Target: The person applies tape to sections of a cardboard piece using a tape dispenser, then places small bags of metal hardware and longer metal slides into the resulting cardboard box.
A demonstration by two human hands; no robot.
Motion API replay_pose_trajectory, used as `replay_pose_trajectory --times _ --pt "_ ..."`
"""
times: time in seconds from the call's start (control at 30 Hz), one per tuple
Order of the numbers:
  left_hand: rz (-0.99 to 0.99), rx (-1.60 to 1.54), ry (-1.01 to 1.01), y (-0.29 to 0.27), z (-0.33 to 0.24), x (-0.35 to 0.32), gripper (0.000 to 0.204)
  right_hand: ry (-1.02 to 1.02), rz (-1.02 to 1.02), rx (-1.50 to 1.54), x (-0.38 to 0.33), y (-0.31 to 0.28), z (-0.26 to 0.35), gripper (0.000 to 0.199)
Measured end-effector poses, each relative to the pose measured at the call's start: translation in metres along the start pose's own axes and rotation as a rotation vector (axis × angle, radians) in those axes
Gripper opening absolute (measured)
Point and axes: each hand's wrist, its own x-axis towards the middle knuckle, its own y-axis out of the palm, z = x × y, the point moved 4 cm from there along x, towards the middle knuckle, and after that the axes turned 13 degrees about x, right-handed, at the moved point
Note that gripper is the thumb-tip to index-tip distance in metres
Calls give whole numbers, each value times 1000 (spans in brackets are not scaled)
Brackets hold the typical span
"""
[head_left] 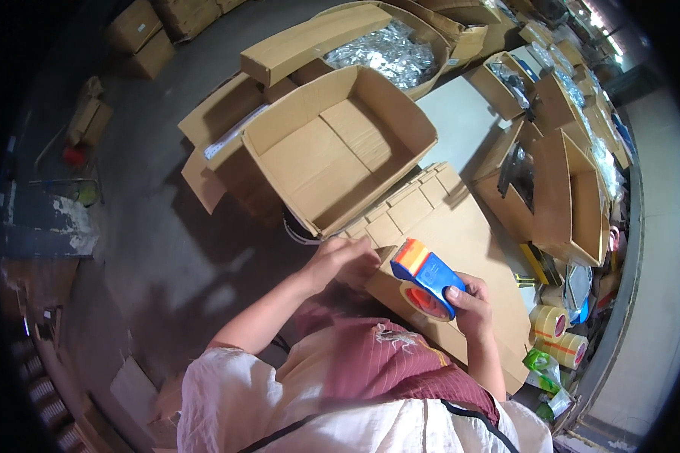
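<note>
My right hand (pixel 473 303) grips a blue tape dispenser (pixel 439 278) with an orange front end and a roll of tape under it. Below the dispenser lies a brown cardboard carton (pixel 476 249), closed or folded flat, with a row of short flap pieces along its far left side. My left hand (pixel 347 260) is at the carton's left corner, its fingers bent toward the edge. They are blurred, and whether they grip the cardboard does not show.
Beyond the carton stands an open, bare cardboard box (pixel 340 143). Behind it, a larger box holds shiny clear plastic bags (pixel 385 57). More open boxes (pixel 570 200) line the right side, near tape rolls (pixel 559 336) and a green-white packet (pixel 545 374). Grey floor (pixel 143 226) lies left.
</note>
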Motion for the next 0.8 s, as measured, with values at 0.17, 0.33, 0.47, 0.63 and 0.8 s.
replay_pose_trajectory --times 0.17,0.33,0.47,0.63,0.8 --pt "48 60 -14 -12 -4 -2 78 25 36 -94 21 23 -6 35" --pt "162 37 19 -14 -1 0 66 95 52 -151 28 32 -11 28" --pt "120 124 80 -18 24 11 44 91 47 -154 27 37 -5 27" --pt "-89 822 320 -13 9 9 32 169 -9 -404 1 33 10 31" --pt "83 -19 183 -19 47 23 40 146 -150 -506 -63 -10 65 31"
